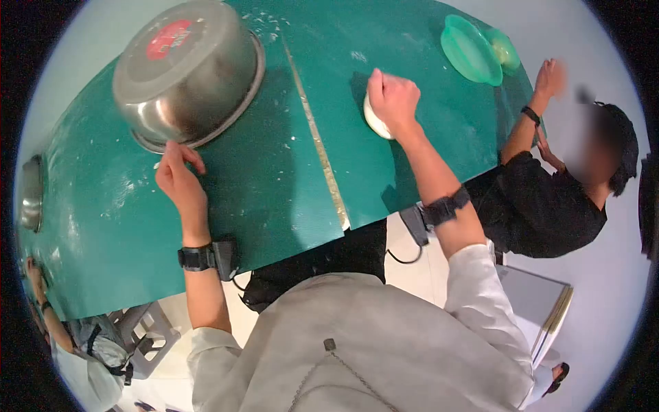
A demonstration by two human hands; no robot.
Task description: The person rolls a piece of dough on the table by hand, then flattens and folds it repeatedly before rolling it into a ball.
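My left hand is closed in a loose curl beside the near rim of an upside-down steel basin. A tiny white bit shows at the edge of that hand; whether the fingers hold it or touch the rim is hard to tell. On the green table, my right hand is closed in a fist over a smooth white lump of dough. Only the dough's left and lower edge shows; the hand covers the rest. Both wrists wear black straps with small boxes.
A green plastic bowl lies at the far right of the table, with a paler rounded thing beside it. A pale strip crosses the tabletop. A person in black is at the right; another person's arm and a steel bowl are left.
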